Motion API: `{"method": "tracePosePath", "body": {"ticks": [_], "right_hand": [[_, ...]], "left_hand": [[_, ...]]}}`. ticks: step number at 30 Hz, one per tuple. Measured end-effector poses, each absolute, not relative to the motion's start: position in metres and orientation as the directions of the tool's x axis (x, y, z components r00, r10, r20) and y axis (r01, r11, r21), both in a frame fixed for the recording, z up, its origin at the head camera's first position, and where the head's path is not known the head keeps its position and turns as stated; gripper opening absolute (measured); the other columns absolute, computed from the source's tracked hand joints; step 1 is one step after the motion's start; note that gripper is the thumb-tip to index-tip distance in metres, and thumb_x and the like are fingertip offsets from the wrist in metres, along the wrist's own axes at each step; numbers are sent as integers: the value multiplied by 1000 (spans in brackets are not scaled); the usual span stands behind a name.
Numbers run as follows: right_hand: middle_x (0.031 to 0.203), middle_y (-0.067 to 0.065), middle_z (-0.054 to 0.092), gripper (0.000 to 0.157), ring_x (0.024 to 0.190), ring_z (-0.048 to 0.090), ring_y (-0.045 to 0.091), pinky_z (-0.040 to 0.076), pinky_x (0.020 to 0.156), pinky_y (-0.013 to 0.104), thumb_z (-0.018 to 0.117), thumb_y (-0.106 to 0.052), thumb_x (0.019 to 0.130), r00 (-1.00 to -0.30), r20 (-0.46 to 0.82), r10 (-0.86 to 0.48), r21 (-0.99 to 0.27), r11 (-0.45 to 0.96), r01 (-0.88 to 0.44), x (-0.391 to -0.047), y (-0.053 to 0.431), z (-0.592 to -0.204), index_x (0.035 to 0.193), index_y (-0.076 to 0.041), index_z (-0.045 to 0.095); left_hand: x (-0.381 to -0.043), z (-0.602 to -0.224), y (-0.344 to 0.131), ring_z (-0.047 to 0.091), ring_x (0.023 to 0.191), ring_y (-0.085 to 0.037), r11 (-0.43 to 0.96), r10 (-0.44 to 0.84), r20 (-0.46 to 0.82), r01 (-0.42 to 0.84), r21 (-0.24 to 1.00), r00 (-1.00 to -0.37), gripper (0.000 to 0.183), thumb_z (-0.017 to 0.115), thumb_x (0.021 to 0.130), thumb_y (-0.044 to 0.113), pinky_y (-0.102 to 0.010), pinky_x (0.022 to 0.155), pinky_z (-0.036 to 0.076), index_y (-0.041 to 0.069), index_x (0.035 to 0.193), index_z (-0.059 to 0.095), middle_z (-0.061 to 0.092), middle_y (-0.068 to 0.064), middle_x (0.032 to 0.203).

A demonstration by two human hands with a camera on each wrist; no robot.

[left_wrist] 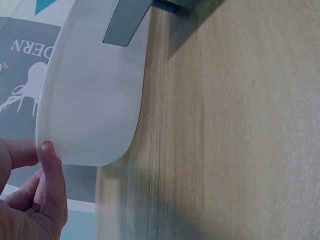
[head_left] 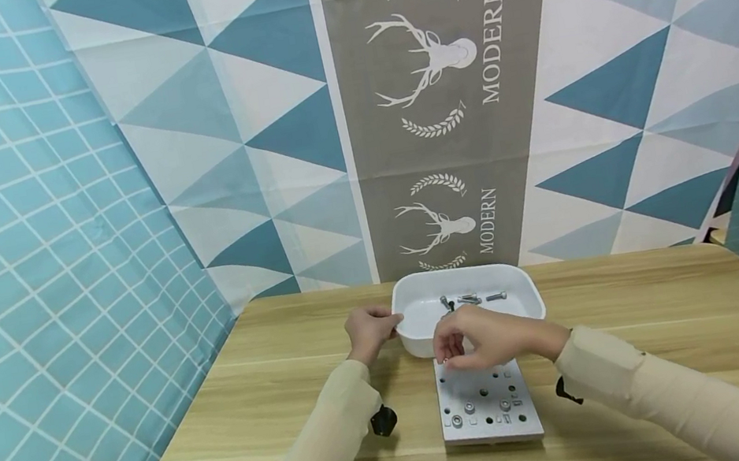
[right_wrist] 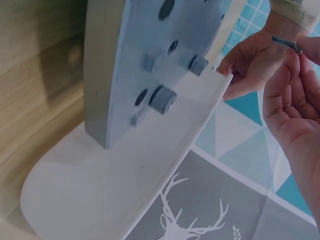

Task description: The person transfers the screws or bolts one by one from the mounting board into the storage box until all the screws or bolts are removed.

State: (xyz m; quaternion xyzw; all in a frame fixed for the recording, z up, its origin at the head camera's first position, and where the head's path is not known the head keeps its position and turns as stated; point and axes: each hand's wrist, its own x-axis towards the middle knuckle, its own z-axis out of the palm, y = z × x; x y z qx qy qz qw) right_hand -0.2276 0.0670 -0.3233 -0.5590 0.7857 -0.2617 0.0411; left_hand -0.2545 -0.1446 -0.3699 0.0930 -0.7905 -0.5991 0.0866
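Note:
My left hand (head_left: 372, 331) pinches the left rim of a white plastic tray (head_left: 408, 280) between thumb and fingers. Between the thumb and fingertips of my right hand (head_left: 488, 334) is a small metal bolt (right_wrist: 285, 43), its threaded shank pointing away from the fingers. This hand hovers over the far end of a silver metal plate (head_left: 464, 392), which lies in front of the tray. Holes and small raised marks cover the plate's top. Several bolts are seated in its near half, including one socket-head bolt (head_left: 458, 420). A threaded end (left_wrist: 165, 6) sticks out from the plate in the left wrist view.
Several loose bolts lie inside the tray, one bolt (head_left: 496, 296) towards its right side. Everything stands on a wood-grain table (head_left: 278, 387). Behind it hangs a patterned cloth (head_left: 287, 155) with deer prints, and a blue checked cloth (head_left: 25, 274) hangs at the left.

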Motion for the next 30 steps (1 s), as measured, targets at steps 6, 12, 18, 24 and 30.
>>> {"method": "tracePosePath", "body": {"ticks": [6, 12, 18, 24, 30], "right_hand": [[77, -6, 65, 9, 69, 55, -5, 58, 62, 25, 68, -8, 86, -396, 227, -890, -475, 254, -843, -235, 70, -321, 84, -16, 64], [77, -6, 66, 7, 69, 56, -3, 58, 63, 22, 68, -10, 87, -435, 205, -877, -508, 285, -813, -238, 72, -317, 83, -15, 64], [76, -5, 65, 8, 69, 56, -3, 57, 63, 20, 69, -10, 86, -437, 221, -872, -497, 285, -820, -242, 74, -314, 83, -16, 64], [76, -4, 65, 7, 69, 55, -3, 57, 64, 19, 69, -9, 85, -439, 237, -867, -473, 292, -831, -250, 75, -310, 83, -14, 64], [75, -4, 64, 8, 68, 55, -3, 58, 63, 27, 69, -8, 85, -441, 256, -860, -455, 295, -840, -259, 76, -309, 81, -13, 64]], "left_hand": [[-254, -369, -145, 62, 55, -8, 260, -249, 20, -46, 965, -968, 15, 74, 80, 3, -30, 64, 64, -8, 88, 71, 71, -23, 87], [-255, -370, -145, 62, 54, -7, 263, -250, 20, -48, 964, -968, 14, 74, 80, 3, -27, 62, 63, -8, 88, 71, 71, -22, 86], [-255, -370, -145, 61, 54, -7, 268, -255, 20, -51, 962, -967, 14, 74, 80, 4, -28, 62, 63, -8, 87, 71, 70, -21, 85], [-254, -370, -144, 61, 53, -7, 267, -260, 21, -51, 962, -965, 15, 75, 79, 3, -28, 62, 63, -8, 88, 71, 71, -21, 84], [-253, -370, -144, 62, 55, -7, 270, -255, 22, -49, 962, -967, 15, 74, 79, 3, -28, 63, 63, -8, 89, 71, 71, -21, 86]]}}
